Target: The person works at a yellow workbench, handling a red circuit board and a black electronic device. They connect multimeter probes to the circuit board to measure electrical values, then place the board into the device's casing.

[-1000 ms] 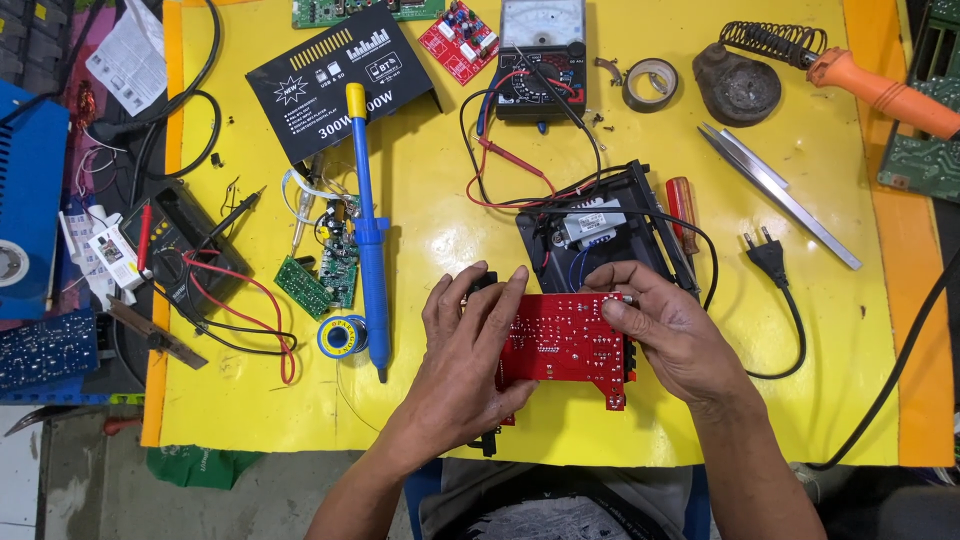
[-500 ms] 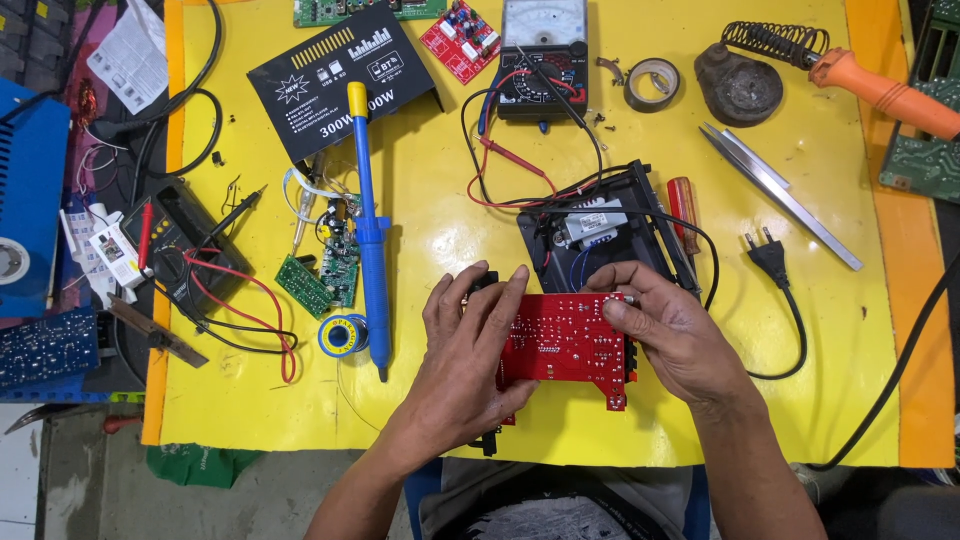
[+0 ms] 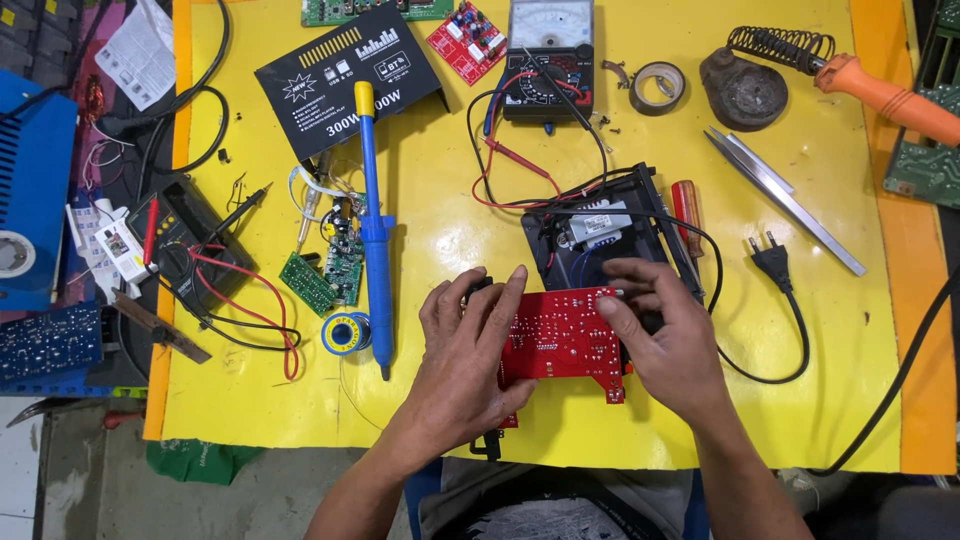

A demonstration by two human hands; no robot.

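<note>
1. Red circuit board sits low in the middle of the yellow surface, solder side up, held just in front of an open black plastic case whose wires run toward it.
2. Left hand lies over the board's left edge, fingers spread flat on it; its grip is closed on the board by pressing and pinching that edge, which looks meant to steady the board.
3. Right hand covers the right edge, fingers curled over the top corner beside the case; its grip is likewise closed on the board, so both edges are supported and the face between the hands stays open to view.
4. Blue desoldering pump lies lengthwise to the left of the hands, with a small roll of solder by its tip and two green boards just beside it, all within the left hand's reach.
5. An analogue multimeter stands at the far edge, its red and black leads trailing down to the case.
6. Tweezers, a red-handled screwdriver and a loose mains plug lie to the right; an orange-handled soldering iron rests in its coil stand, tip kept away from the work.
</note>
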